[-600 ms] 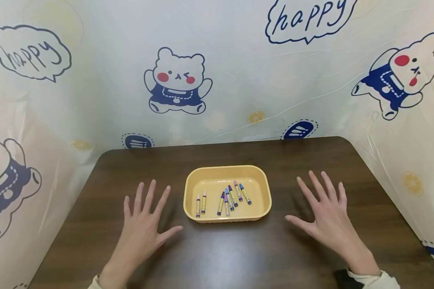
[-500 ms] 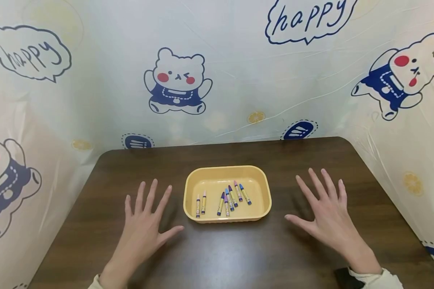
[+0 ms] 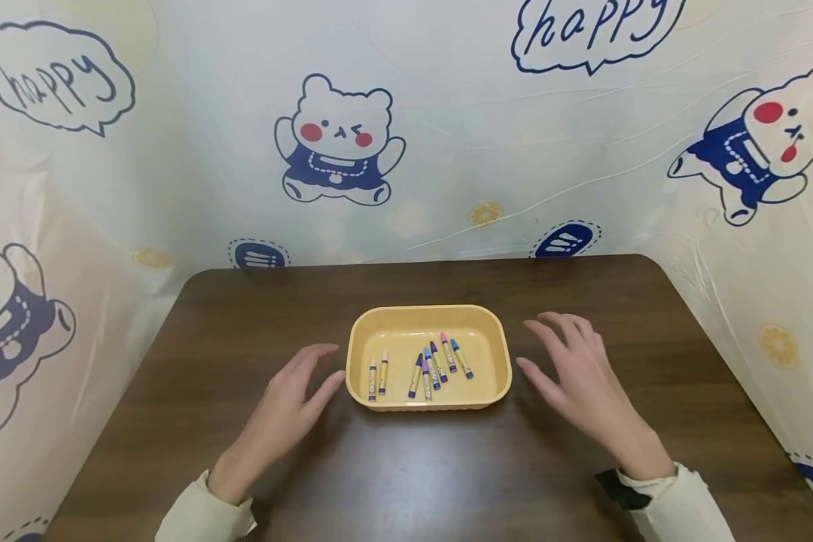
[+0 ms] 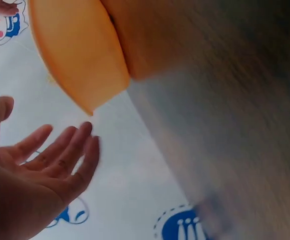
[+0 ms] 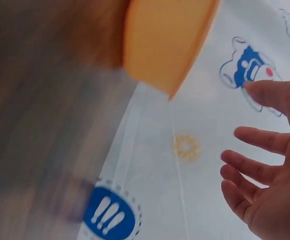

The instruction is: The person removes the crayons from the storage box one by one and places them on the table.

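Note:
A yellow plastic basket point(image 3: 433, 405) with rounded corners sits mid-table, and several crayons point(image 3: 440, 366) in yellow wrappers lie on its floor, two apart at the left. My left hand point(image 3: 286, 399) is at the basket's left end, thumb tip right by the rim, fingers loosely bent. On the other side my right hand point(image 3: 578, 376) hovers a little off the right end, thumb and fingers spread apart. Both hands hold nothing. In the left wrist view the basket wall point(image 4: 80, 50) stands above the fingertips; the right wrist view shows its opposite end point(image 5: 167, 45).
The dark wooden table point(image 3: 433, 482) carries the basket. A pale curtain point(image 3: 433, 150) printed with bears and "happy" bubbles hangs behind and on both sides. A black band point(image 3: 622, 489) shows at the right sleeve's cuff.
Both hands have moved inward toward the basket's two ends, and their spread fingers have bent. The head view has shifted slightly; the crayons lie as before.

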Demonstrator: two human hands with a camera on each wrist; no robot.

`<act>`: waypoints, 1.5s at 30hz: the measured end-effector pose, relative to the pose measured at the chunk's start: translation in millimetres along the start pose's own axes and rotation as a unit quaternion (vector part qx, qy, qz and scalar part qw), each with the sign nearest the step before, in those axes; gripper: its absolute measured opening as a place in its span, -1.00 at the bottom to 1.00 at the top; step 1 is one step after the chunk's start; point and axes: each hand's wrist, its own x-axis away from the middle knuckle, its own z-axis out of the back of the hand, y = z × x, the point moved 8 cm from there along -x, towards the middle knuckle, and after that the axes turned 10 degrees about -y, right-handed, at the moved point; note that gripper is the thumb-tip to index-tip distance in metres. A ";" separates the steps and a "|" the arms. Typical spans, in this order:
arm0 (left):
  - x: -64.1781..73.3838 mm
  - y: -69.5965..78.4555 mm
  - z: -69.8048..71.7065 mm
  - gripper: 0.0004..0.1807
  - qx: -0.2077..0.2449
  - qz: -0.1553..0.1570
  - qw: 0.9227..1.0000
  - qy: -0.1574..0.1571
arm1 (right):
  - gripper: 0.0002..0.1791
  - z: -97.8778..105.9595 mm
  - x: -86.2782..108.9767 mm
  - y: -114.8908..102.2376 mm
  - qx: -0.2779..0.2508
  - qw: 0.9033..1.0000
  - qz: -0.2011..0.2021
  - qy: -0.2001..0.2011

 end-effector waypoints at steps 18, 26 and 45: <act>-33.6 -30.6 -25.4 -0.46 0.275 0.009 0.957 -0.094 | -0.63 -57.5 -56.7 -30.4 -0.052 0.980 -0.032 -0.188; -37.6 -36.4 -47.3 -0.50 0.367 0.032 0.915 -0.166 | -0.70 -99.8 -63.2 -29.0 -0.042 0.954 -0.066 -0.288; -39.6 -35.0 -49.1 -0.46 0.415 0.018 0.875 -0.250 | -0.82 -121.1 -70.3 -35.7 0.083 0.971 -0.062 -0.215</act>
